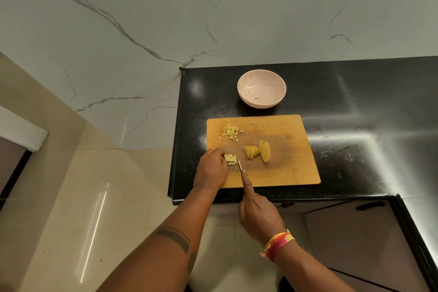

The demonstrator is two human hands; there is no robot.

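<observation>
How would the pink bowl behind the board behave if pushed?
The bowl looks almost empty, so probably light. On the glossy black counter it would likely slide easily. Its rounded base may let it rock.

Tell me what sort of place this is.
Most likely a home kitchen: a black stone counter over cabinet doors, and a wooden cutting board where the right hand grips a knife and the left hand holds potato pieces.

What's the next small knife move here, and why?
Probably one more downward cut across the strips. The left hand pinches them in place, and the knife in the right hand sits at their right end. A diced pile already lies further back on the board.
</observation>
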